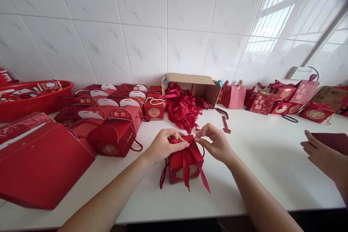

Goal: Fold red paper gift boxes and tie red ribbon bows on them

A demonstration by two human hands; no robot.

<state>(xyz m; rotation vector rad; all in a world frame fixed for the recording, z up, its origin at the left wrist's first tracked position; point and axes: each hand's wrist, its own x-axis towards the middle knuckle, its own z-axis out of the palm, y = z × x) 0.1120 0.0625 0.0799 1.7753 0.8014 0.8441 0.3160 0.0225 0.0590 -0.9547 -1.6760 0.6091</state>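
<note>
A small red gift box (178,159) with a gold round emblem stands on the white table, rope cords hanging at its sides. Across its top lies a red ribbon (186,168), its two tails draping down the front. At the box's upper left, my left hand (165,143) pinches a loop of this ribbon between thumb and fingers. My right hand (214,143) is closed in a pinch on the ribbon at the upper right. The knot area between the fingertips is partly hidden.
Red gift boxes (111,136) crowd the left, near a red basin (54,98). A ribbon pile (181,107) spills from a cardboard box (190,78). More boxes and bags (263,102) line the wall at right. Another person's hand (323,156) holds a dark red item (333,142).
</note>
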